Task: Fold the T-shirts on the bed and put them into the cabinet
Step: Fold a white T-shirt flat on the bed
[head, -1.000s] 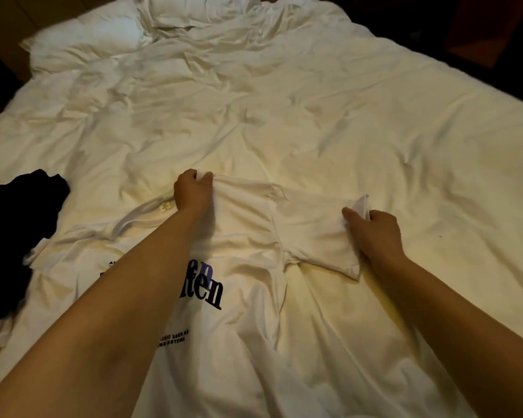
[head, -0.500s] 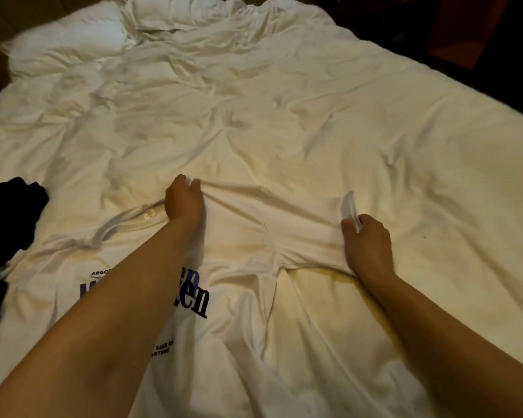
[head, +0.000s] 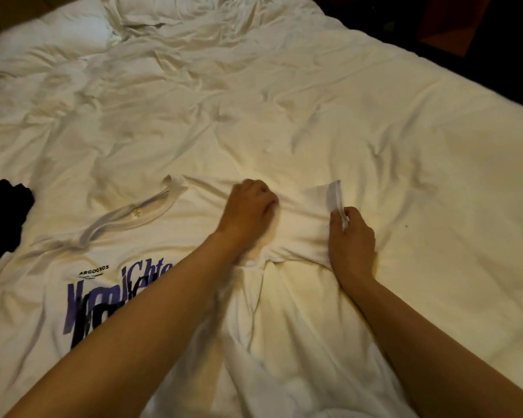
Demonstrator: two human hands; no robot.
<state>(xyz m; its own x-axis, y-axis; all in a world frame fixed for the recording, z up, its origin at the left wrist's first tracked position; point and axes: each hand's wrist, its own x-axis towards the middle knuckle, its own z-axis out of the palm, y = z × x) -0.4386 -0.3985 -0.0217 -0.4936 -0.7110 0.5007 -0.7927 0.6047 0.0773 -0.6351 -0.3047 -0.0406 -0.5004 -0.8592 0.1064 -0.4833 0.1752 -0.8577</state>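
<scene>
A white T-shirt [head: 109, 254] with purple and black lettering lies face up on the bed [head: 314, 110], its collar toward the far left. My left hand [head: 248, 206] grips the cloth at the shoulder, fingers curled into the fabric. My right hand [head: 349, 236] pinches the hem of the right sleeve [head: 302, 236], whose edge stands up above my fingers. The sleeve is stretched flat between both hands. My left forearm covers part of the print.
A black garment [head: 3, 212] lies bunched at the bed's left edge, touching the white shirt. Rumpled white bedding and a pillow [head: 52, 34] fill the far end. Dark floor and a brown furniture piece [head: 453, 22] lie beyond the right edge.
My left hand has slid right along the shoulder toward the sleeve, uncovering the collar and more of the print. My right hand still holds the sleeve hem.
</scene>
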